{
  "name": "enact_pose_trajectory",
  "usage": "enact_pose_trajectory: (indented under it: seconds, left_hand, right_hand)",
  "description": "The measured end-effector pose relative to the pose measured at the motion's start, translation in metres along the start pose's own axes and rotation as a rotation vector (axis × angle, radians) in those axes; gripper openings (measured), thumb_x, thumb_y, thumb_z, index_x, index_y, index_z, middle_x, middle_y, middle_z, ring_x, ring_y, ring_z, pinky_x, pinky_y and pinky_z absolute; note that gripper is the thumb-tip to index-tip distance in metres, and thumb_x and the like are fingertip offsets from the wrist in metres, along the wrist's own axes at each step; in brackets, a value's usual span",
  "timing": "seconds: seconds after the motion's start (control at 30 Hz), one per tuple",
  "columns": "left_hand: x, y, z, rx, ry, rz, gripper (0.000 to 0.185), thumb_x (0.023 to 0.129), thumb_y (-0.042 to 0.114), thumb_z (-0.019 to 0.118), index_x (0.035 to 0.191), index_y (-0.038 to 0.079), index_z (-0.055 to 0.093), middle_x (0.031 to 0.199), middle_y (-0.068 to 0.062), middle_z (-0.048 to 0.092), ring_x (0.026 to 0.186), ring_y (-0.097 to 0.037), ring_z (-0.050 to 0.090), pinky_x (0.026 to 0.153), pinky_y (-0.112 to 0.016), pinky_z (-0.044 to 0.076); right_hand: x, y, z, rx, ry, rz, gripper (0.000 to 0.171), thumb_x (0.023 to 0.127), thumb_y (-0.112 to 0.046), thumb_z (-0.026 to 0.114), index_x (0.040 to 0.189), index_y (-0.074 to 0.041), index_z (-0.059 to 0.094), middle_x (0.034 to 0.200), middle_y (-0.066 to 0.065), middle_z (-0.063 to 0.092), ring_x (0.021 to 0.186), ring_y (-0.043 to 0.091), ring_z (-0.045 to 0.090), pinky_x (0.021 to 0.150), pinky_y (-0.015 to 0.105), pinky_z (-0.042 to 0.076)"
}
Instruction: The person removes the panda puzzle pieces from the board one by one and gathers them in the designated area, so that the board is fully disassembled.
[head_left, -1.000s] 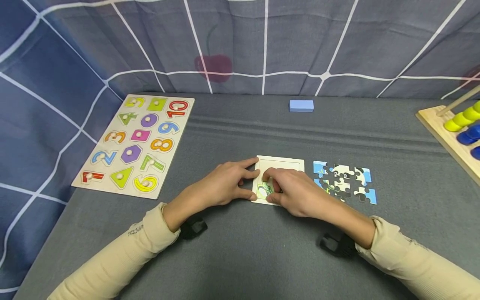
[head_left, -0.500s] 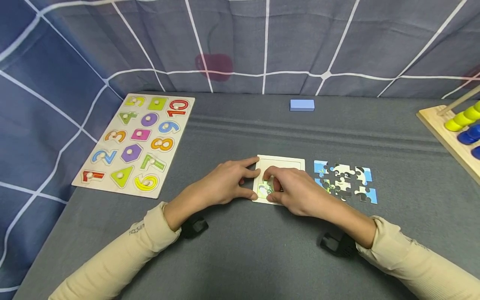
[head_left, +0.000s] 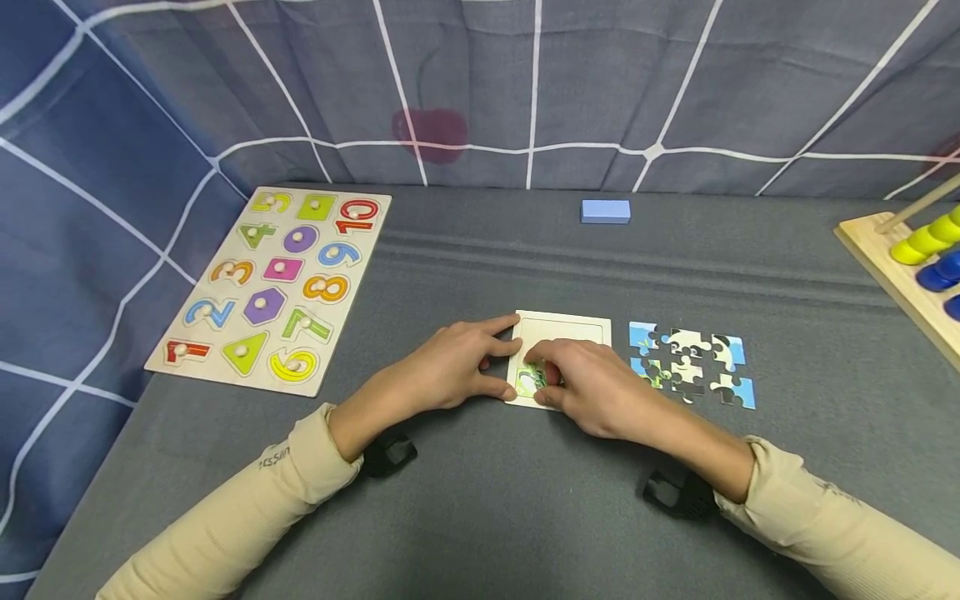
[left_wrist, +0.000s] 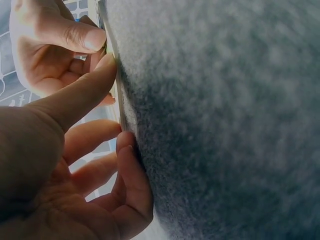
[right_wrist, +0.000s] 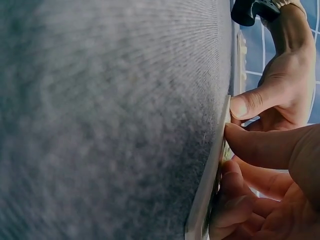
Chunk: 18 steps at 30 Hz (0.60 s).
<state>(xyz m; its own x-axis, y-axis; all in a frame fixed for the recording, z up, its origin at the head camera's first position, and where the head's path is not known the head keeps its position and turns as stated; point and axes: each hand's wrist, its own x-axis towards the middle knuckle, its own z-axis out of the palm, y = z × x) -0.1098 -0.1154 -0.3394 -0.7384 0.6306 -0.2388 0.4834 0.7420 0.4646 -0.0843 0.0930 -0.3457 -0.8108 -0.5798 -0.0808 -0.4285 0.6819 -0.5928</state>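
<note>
A small cream puzzle tray [head_left: 566, 325] lies flat in the middle of the table. My left hand [head_left: 442, 367] holds it along the left side, index finger at the upper corner and thumb at the lower one. Inside the tray's lower left corner is a green and white puzzle piece [head_left: 528, 382]. My right hand [head_left: 588, 387] pinches this piece between thumb and bent fingers, covering part of it. In the right wrist view the thumb [right_wrist: 255, 145] sits right at the tray's edge. Loose panda jigsaw pieces [head_left: 686, 342] lie in rows just right of the tray.
A wooden number-and-shape peg board [head_left: 281, 292] lies at the left. Near the back curtain is a blue block [head_left: 605, 212]. At the right edge stands a wooden bead toy [head_left: 873, 242] with yellow and blue beads. Grey cloth [head_left: 480, 517] covers the table.
Both hands stay almost in place on the tray and the piece. The right hand's fingers shift only very slightly; the loose pieces lie as before.
</note>
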Motion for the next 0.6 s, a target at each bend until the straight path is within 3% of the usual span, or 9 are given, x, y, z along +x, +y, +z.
enact_pose_trajectory:
  seconds: [0.4, 0.6]
  left_hand:
    - [-0.0011, -0.0007, -0.0007, -0.016, 0.003, 0.006, 0.061, 0.084, 0.033, 0.079, 0.137, 0.011, 0.060, 0.155, -0.008, 0.037, 0.086, -0.011, 0.059, 0.085, -0.039, 0.047]
    - [-0.0007, -0.0004, -0.0007, -0.017, 0.000, 0.009, 0.060, 0.085, 0.033, 0.079, 0.137, 0.011, 0.060, 0.155, -0.008, 0.037, 0.086, -0.010, 0.059, 0.084, -0.037, 0.048]
  right_hand:
    - [-0.0018, 0.0032, 0.0026, 0.039, 0.048, -0.049, 0.033, 0.081, -0.007, 0.079, 0.108, -0.013, 0.061, 0.077, -0.008, 0.051, 0.066, 0.009, 0.046, 0.065, 0.034, 0.040]
    - [-0.0049, 0.0039, 0.0027, 0.061, 0.059, -0.046, 0.028, 0.086, -0.007, 0.074, 0.111, -0.014, 0.063, 0.082, -0.006, 0.053, 0.069, 0.010, 0.048, 0.067, 0.035, 0.041]
